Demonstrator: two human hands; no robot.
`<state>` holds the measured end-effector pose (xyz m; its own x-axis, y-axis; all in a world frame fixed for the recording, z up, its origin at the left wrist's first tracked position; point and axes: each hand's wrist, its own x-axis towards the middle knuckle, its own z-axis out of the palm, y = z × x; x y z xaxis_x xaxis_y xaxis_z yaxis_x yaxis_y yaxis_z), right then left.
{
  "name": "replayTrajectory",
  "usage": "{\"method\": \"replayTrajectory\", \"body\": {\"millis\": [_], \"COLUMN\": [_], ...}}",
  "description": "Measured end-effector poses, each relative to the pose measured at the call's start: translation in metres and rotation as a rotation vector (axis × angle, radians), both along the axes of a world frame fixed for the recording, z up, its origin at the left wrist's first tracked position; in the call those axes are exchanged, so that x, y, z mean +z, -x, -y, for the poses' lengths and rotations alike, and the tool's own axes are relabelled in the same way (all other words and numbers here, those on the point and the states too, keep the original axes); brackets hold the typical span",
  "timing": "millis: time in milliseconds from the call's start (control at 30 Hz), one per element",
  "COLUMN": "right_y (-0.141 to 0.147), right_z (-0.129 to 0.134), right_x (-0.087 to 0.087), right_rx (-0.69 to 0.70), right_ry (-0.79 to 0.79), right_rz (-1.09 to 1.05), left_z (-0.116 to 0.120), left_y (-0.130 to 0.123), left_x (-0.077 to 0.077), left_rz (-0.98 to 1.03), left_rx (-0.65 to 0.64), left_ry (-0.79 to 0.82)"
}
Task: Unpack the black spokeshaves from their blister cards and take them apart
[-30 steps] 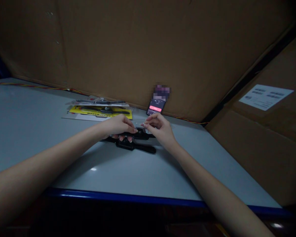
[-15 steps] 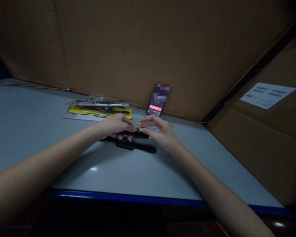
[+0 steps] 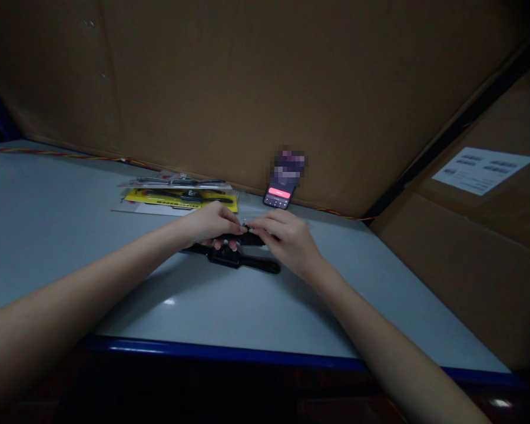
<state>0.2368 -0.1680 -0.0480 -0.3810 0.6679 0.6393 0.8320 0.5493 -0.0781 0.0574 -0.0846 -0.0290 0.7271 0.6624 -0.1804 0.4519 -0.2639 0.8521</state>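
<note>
My left hand (image 3: 214, 225) is closed on a black tool (image 3: 252, 239), its thumb on top and its fingertips showing below. My right hand (image 3: 287, 235) is closed at the right part of that tool, thumb and forefinger pinched by a small piece (image 3: 246, 228) too tiny to make out. Just in front of the hands, a second black tool (image 3: 225, 255) with a flat middle and a looped handle end lies on the grey table (image 3: 229, 312). The hands cover much of the first tool.
Behind my left hand lie a yellow card package (image 3: 181, 198) and clear packs (image 3: 183, 180). A lit phone (image 3: 279, 191) leans on the cardboard wall (image 3: 194, 88). Twisted red and yellow wires (image 3: 70, 155) run along the wall's foot. A blue edge (image 3: 221, 354) borders the table's front.
The fingers of my right hand have drawn together, from spread around the small piece to a tighter pinch. My left hand keeps its grip, and the second black tool stays where it was.
</note>
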Motion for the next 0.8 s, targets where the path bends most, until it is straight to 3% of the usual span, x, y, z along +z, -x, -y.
{"method": "replayTrajectory", "body": {"millis": [200,333,800], "right_y": [0.005,0.01,0.012], "right_z": [0.002,0.002,-0.004], "right_x": [0.0,-0.002,-0.01], "right_rx": [-0.071,-0.135,-0.022], "right_ry": [0.042,0.106,0.36], "right_rz": [0.06,-0.083,-0.618], "left_z": [-0.001,0.002,0.004], "left_y": [-0.001,-0.003,-0.004], "left_x": [-0.001,0.0,0.0], "left_rz": [-0.053,-0.078,-0.012], "left_rx": [-0.022,-0.037,-0.038], "left_ry": [-0.08,-0.116,-0.211]}}
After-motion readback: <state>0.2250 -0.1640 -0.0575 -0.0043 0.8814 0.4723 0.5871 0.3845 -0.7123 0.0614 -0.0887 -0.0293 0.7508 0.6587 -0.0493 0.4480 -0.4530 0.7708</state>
